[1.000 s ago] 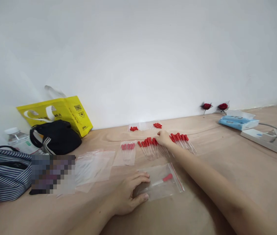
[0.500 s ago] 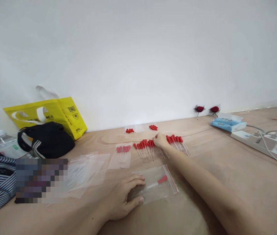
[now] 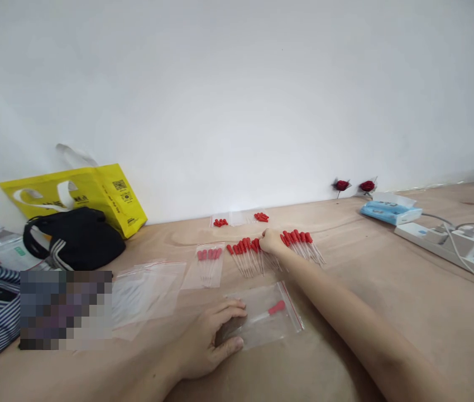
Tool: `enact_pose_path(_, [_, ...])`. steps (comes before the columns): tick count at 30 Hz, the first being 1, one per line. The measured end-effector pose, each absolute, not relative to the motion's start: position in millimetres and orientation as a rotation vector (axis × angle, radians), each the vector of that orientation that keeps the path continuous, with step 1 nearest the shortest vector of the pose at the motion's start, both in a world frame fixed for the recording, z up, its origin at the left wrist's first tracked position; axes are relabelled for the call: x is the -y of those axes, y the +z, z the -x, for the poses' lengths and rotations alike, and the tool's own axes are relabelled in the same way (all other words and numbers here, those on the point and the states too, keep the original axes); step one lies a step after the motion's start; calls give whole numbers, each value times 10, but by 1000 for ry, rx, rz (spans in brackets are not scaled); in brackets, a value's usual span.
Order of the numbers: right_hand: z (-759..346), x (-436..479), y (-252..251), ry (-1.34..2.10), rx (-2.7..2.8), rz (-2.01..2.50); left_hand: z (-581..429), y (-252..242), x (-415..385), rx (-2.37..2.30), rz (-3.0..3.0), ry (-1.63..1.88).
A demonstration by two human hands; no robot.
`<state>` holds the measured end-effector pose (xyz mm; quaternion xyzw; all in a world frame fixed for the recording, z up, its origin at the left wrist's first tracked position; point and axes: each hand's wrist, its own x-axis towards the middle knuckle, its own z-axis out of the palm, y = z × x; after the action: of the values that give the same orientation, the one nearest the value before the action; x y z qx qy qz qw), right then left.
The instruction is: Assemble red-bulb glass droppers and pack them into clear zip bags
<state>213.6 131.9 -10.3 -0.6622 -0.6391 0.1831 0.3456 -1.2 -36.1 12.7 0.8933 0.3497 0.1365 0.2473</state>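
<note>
My left hand [image 3: 214,340] lies palm down with thumb and fingers apart, its fingertips on a clear zip bag [image 3: 257,330]. Inside that bag is one dropper [image 3: 277,307] with a red rubber bulb. Farther out, my right hand [image 3: 271,241] pinches at the red bulb of a dropper in a row, its fingertips partly hidden. Red-bulbed droppers lie side by side left of that hand [image 3: 243,254] and right of it [image 3: 303,245]. Another zip bag [image 3: 190,281] to the left holds several droppers.
Flat clear bags [image 3: 165,290] are spread at left. Bags of loose red bulbs [image 3: 220,223] lie by the wall. Left stand a yellow bag [image 3: 123,173], a black bag [image 3: 90,240] and a plastic jar [image 3: 6,245]. Right are a blue tissue pack [image 3: 389,213], a power strip [image 3: 421,237] and two roses [image 3: 367,186].
My right hand has shifted very slightly left along the dropper row. The left hand stays on the bag, and the whole view has drifted a little.
</note>
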Motion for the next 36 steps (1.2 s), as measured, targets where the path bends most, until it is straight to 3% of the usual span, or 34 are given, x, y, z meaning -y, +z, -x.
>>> enact_pose_path(12, [-2667,-876,145,886,1207,1287,46,93,373,-1057,-2420,335])
enact_pose_path(20, [-3201,-145,-231,958,963,1029,21,124,396,-1111,-2429,257])
enact_pose_path(28, [-2933,108,-283,1189,856,1006,58,33,352,-1093,-2430,274])
enact_pose_path(36, [-2654,244,-252,1445,1267,1095,54,6,355,-1086,-2441,311])
